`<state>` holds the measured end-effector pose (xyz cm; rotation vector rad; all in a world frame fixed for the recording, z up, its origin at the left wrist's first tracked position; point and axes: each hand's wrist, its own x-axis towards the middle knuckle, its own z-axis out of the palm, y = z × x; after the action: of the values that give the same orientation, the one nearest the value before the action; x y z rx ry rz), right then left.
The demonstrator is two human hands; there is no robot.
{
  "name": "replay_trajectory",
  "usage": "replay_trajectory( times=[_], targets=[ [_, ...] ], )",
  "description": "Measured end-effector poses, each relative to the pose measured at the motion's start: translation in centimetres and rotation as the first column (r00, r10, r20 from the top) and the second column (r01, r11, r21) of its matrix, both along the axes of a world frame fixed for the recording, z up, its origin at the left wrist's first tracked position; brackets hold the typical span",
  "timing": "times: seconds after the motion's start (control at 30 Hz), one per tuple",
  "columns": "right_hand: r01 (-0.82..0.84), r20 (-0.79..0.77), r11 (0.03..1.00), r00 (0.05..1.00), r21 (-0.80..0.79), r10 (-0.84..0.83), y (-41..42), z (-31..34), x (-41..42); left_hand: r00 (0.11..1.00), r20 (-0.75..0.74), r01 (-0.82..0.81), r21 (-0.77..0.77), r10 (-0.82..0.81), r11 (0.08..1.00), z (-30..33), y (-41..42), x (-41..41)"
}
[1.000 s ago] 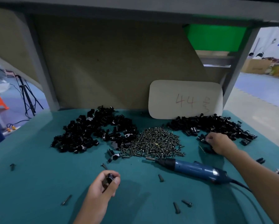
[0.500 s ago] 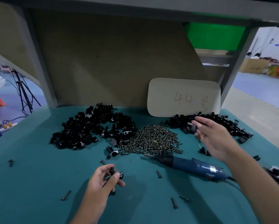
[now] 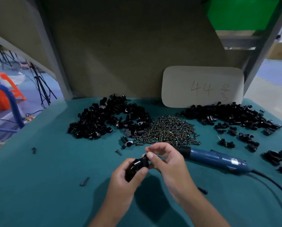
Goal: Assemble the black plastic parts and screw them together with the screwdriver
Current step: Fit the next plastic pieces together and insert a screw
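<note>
My left hand (image 3: 128, 176) grips a black plastic part (image 3: 136, 166) above the teal table (image 3: 47, 185). My right hand (image 3: 166, 159) meets it from the right, its thumb and fingers pinching a second black piece against the first; that piece is mostly hidden. The blue electric screwdriver (image 3: 214, 158) lies on the table just right of my hands, tip pointing left, its black cord running off to the right. A pile of screws (image 3: 169, 130) sits behind my hands, between a left heap of black parts (image 3: 104, 118) and a right heap of black parts (image 3: 231, 115).
A beige card marked "44" (image 3: 202, 86) leans on the back panel. Loose screws (image 3: 84, 181) and stray black pieces (image 3: 275, 156) lie scattered on the table. Grey frame posts stand at both back corners. An orange stool and tripod stand off the table's left.
My right hand came back from the right heap with a black piece and joined my left hand at the table's middle. The left hand rose slightly with its part.
</note>
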<state>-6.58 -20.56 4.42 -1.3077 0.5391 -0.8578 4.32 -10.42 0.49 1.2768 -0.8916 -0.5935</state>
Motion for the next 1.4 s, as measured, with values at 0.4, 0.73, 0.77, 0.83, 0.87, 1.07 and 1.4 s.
replay_trajectory(
  times=[0.4,0.73,0.77,0.83,0.87,1.07,1.4],
  targets=[
    [-0.300,-0.346,0.845,0.927,-0.442,0.148,-1.8,-2.2,-2.8,0.989,-0.061,0.142,0.139,-0.134,0.980,-0.9,-0.5,0.2],
    [0.038,-0.193,0.987,0.979,-0.155,-0.068,-1.9,-4.4,-2.9,0.989,-0.039,0.150,0.221,-0.146,0.964,-0.3,-0.5,-0.2],
    [0.048,-0.172,0.991,0.983,-0.123,-0.069,-1.7,-4.6,-2.8,0.993,-0.012,0.116,0.209,-0.116,0.971,-0.1,-0.5,0.0],
    [0.050,-0.116,0.995,0.991,-0.088,-0.060,-1.3,-4.9,-2.7,0.998,0.036,0.045,0.175,-0.052,0.984,0.0,-0.4,0.3],
    [0.044,-0.081,0.996,0.996,-0.077,-0.050,-1.1,-4.9,-2.6,0.998,0.055,0.004,0.161,-0.012,0.987,-0.1,-0.3,0.5],
    [-0.021,0.028,1.000,0.999,0.008,0.021,-0.7,-5.4,-2.3,0.988,0.107,-0.117,0.079,0.109,0.990,-1.3,-0.5,1.0],
    [-0.076,-0.018,0.995,0.997,-0.072,0.074,-0.8,-4.9,-2.4,0.979,0.204,-0.037,0.148,0.006,0.988,-1.1,-0.2,0.9]
  ],
)
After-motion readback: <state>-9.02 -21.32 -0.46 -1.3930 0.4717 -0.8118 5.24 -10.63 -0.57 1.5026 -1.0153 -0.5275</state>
